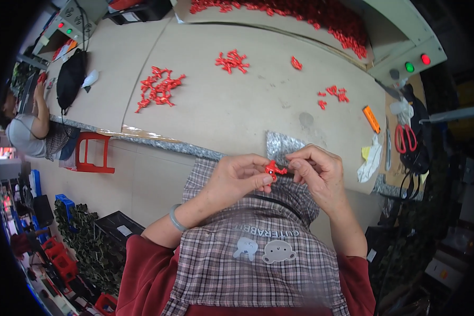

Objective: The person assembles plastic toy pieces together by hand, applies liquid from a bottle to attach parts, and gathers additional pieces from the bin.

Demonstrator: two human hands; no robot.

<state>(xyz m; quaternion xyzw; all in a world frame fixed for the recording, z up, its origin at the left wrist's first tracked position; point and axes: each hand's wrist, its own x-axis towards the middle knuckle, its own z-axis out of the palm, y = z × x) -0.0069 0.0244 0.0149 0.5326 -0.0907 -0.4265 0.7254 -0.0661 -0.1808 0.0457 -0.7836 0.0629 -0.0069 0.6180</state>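
Observation:
Between the thumb and fingers of my left hand (243,175) is a small glossy red figurine (272,169) with a dark-and-white spot on it. My right hand (319,171) is beside it on the right, thumb and fingertips pinched together. Whatever those fingertips hold, if anything, is too small to make out. Both hands are above my checked apron, at the table's near edge. On the table ahead lie a large cluster of red pieces (160,88), another cluster (231,61), a lone red piece (296,63) and a few loose ones (341,95).
A silvery bubble-wrap sheet (284,145) lies at the table edge by my hands. To the right are an orange cutter (371,119), crumpled white tissue (371,160) and red-handled scissors (405,139). Heaped red pieces (300,16) fill the far opening. A co-worker (29,131) sits left, near a red stool (92,152).

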